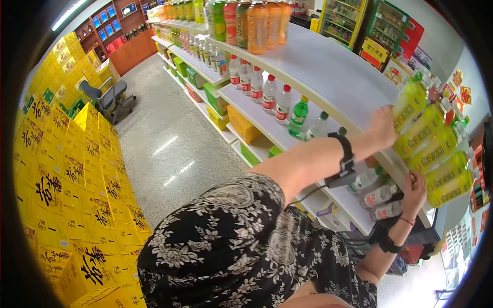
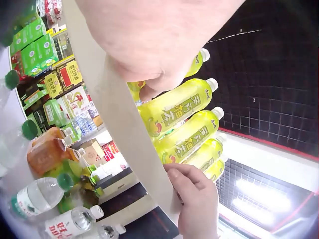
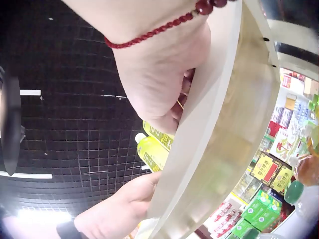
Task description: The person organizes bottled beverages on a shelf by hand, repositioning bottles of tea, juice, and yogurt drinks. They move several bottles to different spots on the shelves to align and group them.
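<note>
A row of yellow-green drink bottles [image 1: 417,141] with capped tops stands along the end of the top shelf [image 1: 328,66]. At one end of the row, my left hand [image 1: 382,128] is against a bottle, its fingertips partly hidden; in the left wrist view bent fingers [image 2: 152,89] lie close over that bottle. My right hand [image 1: 415,189] rests at the shelf's edge near the other end. In the left wrist view, the right hand [image 2: 197,199] has loosely bent fingers right at a bottle's base. The right wrist view shows its fingers partly behind the shelf edge [image 3: 199,119].
Orange bottles [image 1: 264,25] stand farther along the top shelf. Red-capped water bottles [image 1: 269,93] and a green bottle [image 1: 298,117] line the shelf below. Stacked yellow cartons [image 1: 61,205] flank the aisle floor [image 1: 164,138], with an office chair [image 1: 108,97] farther back.
</note>
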Available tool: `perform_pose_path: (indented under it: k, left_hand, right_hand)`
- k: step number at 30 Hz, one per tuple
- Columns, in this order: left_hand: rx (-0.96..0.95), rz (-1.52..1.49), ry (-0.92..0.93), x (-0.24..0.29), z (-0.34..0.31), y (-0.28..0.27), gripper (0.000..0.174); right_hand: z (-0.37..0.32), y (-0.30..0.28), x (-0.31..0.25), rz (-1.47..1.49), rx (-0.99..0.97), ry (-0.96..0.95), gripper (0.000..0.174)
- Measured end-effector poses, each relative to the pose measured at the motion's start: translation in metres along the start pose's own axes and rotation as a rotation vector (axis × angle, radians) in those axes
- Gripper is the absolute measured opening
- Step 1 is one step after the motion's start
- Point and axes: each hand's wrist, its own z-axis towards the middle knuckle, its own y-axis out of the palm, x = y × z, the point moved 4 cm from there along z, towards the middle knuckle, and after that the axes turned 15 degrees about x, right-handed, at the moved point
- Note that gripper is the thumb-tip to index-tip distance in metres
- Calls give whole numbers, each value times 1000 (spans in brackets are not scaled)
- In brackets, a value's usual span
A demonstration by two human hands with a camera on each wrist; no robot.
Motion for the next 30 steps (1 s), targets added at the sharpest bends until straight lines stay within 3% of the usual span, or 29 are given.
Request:
perform_pose_path:
  k: [3,6,9,12,13,14,17,19,20,24,26,28,30]
  left_hand:
    - [-63,-10,-84,11,-3,-12,93]
    - [-87,-45,-59,14,0,-38,92]
    - [-86,-195,-86,-12,34,-111,88]
    - [264,-137,79,-63,94,-210,72]
    - [455,70,219,-85,116,-246,70]
    - [404,-105,99,-117,143,-281,67]
    - [612,76,121,-129,166,-367,50]
    - [573,126,94,-136,171,-394,50]
    - [543,177,73,-139,177,-403,50]
    - [328,173,138,-189,210,-404,52]
    - [244,87,3,-200,207,-395,55]
    - [225,139,1,-183,195,-392,53]
    - [212,193,-1,-161,188,-394,52]
  right_hand:
    - [-1,-2,8,-65,-38,67,13]
    - [-3,-5,24,35,-11,141,12]
    - [-5,-3,17,95,70,229,12]
    - [1,21,-46,153,70,168,13]
    - [6,38,-77,168,21,125,14]
    - [13,60,-113,218,-81,123,14]
    - [36,139,-210,347,-302,42,25]
    - [49,204,-254,463,-307,-122,37]
    - [57,241,-271,493,-327,-159,45]
    - [77,341,-336,487,-409,7,67]
    - [85,391,-345,462,-347,-6,69]
    - [92,419,-351,437,-290,-20,71]
    - [95,438,-355,521,-401,88,69]
